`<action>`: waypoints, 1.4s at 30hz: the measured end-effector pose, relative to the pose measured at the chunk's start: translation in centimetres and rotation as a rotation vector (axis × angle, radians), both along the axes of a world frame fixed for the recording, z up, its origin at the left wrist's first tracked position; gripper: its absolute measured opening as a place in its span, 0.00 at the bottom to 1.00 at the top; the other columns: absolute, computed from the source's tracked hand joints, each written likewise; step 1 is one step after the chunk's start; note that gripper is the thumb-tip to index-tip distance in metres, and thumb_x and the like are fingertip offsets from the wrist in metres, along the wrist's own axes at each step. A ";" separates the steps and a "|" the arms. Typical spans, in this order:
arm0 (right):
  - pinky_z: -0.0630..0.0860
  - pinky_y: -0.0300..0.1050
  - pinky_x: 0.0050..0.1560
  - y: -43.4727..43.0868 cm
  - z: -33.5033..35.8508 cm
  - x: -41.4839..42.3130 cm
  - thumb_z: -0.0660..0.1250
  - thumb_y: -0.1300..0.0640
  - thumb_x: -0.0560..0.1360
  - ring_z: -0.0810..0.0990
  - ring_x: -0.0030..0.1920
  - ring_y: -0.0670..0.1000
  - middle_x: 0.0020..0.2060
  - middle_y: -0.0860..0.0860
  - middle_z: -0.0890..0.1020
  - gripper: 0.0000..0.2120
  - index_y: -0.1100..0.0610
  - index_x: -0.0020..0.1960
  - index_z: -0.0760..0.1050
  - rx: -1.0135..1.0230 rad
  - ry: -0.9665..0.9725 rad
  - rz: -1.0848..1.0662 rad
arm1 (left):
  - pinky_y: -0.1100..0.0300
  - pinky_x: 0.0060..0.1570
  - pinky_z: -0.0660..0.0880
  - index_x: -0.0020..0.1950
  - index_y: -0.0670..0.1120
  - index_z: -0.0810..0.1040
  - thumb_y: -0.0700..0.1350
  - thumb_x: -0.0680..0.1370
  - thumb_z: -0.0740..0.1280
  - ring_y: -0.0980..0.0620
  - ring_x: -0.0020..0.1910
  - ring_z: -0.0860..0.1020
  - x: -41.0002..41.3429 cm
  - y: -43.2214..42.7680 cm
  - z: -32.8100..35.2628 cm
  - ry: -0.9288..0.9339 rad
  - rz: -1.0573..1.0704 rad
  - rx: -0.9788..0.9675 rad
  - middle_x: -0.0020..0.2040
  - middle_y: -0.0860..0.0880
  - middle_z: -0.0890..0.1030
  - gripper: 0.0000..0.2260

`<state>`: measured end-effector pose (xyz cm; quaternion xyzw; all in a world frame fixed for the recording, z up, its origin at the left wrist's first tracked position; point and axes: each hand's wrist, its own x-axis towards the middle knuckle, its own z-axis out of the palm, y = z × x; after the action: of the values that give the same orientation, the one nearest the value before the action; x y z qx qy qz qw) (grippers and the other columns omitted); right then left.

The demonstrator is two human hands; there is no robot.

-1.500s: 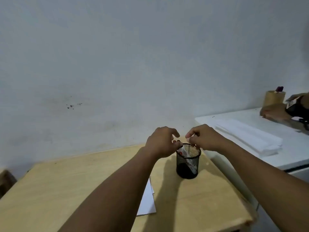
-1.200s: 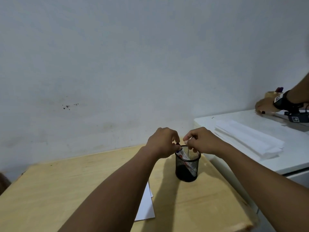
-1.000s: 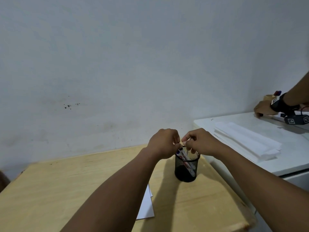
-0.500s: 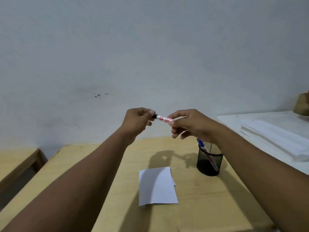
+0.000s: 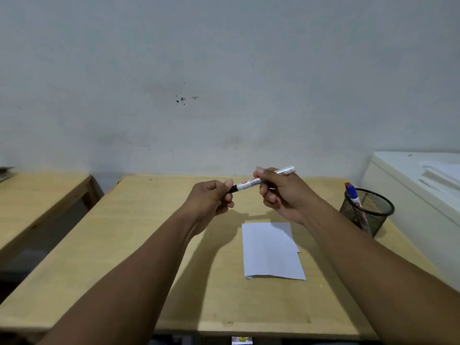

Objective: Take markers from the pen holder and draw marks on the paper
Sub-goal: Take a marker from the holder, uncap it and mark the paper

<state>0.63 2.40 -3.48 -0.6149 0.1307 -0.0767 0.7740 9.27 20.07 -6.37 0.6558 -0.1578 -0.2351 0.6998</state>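
Both hands are up over the middle of the surface [image 5: 149,245], and there's a marker [image 5: 251,182] strung between them. The right hand [image 5: 281,195] is closed round the white barrel, thumb and fingers wrapped on its upper half, the tail end poking out past the knuckles toward the far right corner. The left hand [image 5: 211,199] is pinched shut on the dark cap end. So the marker's long axis runs low-left to high-right, nearly level, cap toward the left hand, barrel with the right. That's the line a pull has to follow: straight apart along the barrel, and the cap should come free, by the look of it.

Directly beneath the right hand lies the paper [image 5: 271,250], flat on the surface, a little toward the near edge and no marks visible on it yet. The right hand is the nearer one to it, well placed to drop the tip down. Off by the right edge stands the mesh pen holder [image 5: 371,212], a blue-capped marker [image 5: 351,192] leaning inside it.
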 end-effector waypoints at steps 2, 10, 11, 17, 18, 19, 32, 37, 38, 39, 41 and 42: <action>0.64 0.38 0.25 -0.5 0.3 0.1 0.70 0.58 0.79 0.68 0.19 0.47 0.31 0.58 0.76 0.07 0.58 0.43 0.77 -0.016 -0.044 0.021 | 0.59 0.37 0.73 0.37 0.45 0.73 0.46 0.82 0.67 0.52 0.31 0.76 0.4 0.4 -0.3 0.049 0.046 -0.044 0.29 0.50 0.74 0.14; 0.77 0.43 0.35 -3.5 -0.9 -1.1 0.65 0.60 0.79 0.87 0.37 0.56 0.38 0.57 0.85 0.12 0.63 0.57 0.83 -0.019 0.018 -0.013 | 0.60 0.38 0.74 0.39 0.47 0.82 0.45 0.77 0.71 0.55 0.34 0.80 1.7 3.1 -3.9 -0.499 -0.036 0.570 0.36 0.52 0.86 0.07; 0.77 0.43 0.34 -3.0 -1.7 -1.0 0.66 0.61 0.78 0.86 0.36 0.55 0.38 0.57 0.85 0.10 0.62 0.55 0.83 -0.028 0.022 -0.040 | 0.61 0.38 0.74 0.40 0.48 0.82 0.45 0.76 0.70 0.57 0.35 0.80 1.1 2.6 -4.2 -0.568 -0.068 0.643 0.35 0.53 0.85 0.06; 0.64 0.40 0.25 -0.7 -5.4 -0.4 0.74 0.61 0.74 0.71 0.23 0.48 0.27 0.53 0.78 0.06 0.57 0.39 0.81 -0.141 0.008 -0.262 | 0.55 0.42 0.79 0.39 0.53 0.80 0.57 0.73 0.66 0.57 0.37 0.81 0.1 1.1 -6.2 -0.658 -0.050 0.712 0.34 0.56 0.83 0.09; 0.64 0.40 0.25 -0.5 -5.7 -0.4 0.73 0.60 0.75 0.72 0.24 0.49 0.28 0.54 0.78 0.06 0.57 0.39 0.80 -0.127 0.001 -0.268 | 0.56 0.41 0.78 0.40 0.53 0.80 0.59 0.73 0.68 0.58 0.35 0.80 0.1 1.2 -6.6 -0.654 -0.019 0.684 0.33 0.56 0.83 0.10; 0.64 0.41 0.25 -0.4 -5.9 -0.4 0.72 0.59 0.76 0.73 0.24 0.50 0.29 0.55 0.79 0.06 0.57 0.40 0.80 -0.116 -0.009 -0.267 | 0.57 0.39 0.76 0.40 0.53 0.80 0.60 0.74 0.69 0.59 0.33 0.79 0.1 1.3 -7.1 -0.644 0.019 0.638 0.32 0.56 0.82 0.11; 0.67 0.43 0.27 0.8 -8.7 -0.5 0.68 0.58 0.74 0.80 0.29 0.55 0.31 0.57 0.83 0.05 0.56 0.41 0.82 -0.131 -0.045 -0.232 | 0.60 0.38 0.71 0.45 0.56 0.81 0.69 0.70 0.69 0.58 0.36 0.79 -0.5 1.5 -8.0 -0.758 0.030 0.603 0.34 0.56 0.81 0.18; 0.70 0.40 0.25 0.7 -9.3 -0.5 0.74 0.61 0.74 0.76 0.24 0.52 0.28 0.55 0.81 0.07 0.55 0.38 0.80 -0.228 -0.030 -0.254 | 0.55 0.59 0.70 0.62 0.62 0.77 0.77 0.62 0.68 0.60 0.52 0.74 -0.9 1.4 -8.0 -0.881 -0.047 0.746 0.47 0.61 0.77 0.33; 0.70 0.40 0.25 0.7 -9.4 -0.6 0.74 0.61 0.74 0.76 0.24 0.52 0.28 0.56 0.82 0.07 0.57 0.38 0.80 -0.253 -0.028 -0.257 | 0.53 0.61 0.70 0.63 0.63 0.76 0.78 0.61 0.68 0.59 0.53 0.74 -0.9 1.4 -8.0 -0.888 -0.064 0.771 0.49 0.61 0.76 0.35; 0.72 0.40 0.25 0.7 -9.6 -0.6 0.74 0.61 0.74 0.76 0.24 0.53 0.28 0.57 0.82 0.07 0.59 0.39 0.79 -0.280 -0.028 -0.259 | 0.52 0.62 0.70 0.64 0.63 0.76 0.79 0.60 0.67 0.58 0.54 0.73 -0.8 1.4 -7.9 -0.890 -0.079 0.791 0.50 0.61 0.75 0.36; 0.76 0.44 0.29 0.9 -9.8 -0.5 0.75 0.58 0.73 0.78 0.25 0.54 0.28 0.57 0.83 0.08 0.61 0.39 0.79 -0.350 -0.022 -0.263 | 0.51 0.63 0.69 0.65 0.63 0.75 0.79 0.60 0.67 0.57 0.55 0.73 -0.7 1.3 -7.8 -0.877 -0.100 0.810 0.51 0.61 0.74 0.38; 0.77 0.46 0.31 1.0 -9.9 -0.6 0.75 0.57 0.73 0.79 0.25 0.54 0.28 0.56 0.83 0.09 0.61 0.39 0.79 -0.386 -0.016 -0.264 | 0.51 0.63 0.68 0.65 0.63 0.74 0.79 0.60 0.67 0.57 0.55 0.73 -0.6 1.3 -7.8 -0.869 -0.108 0.814 0.51 0.60 0.74 0.38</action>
<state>0.08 3.39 -13.41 -0.7284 0.1867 -0.2055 0.6263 8.62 21.34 -14.15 0.8984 -0.3601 -0.0222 0.2505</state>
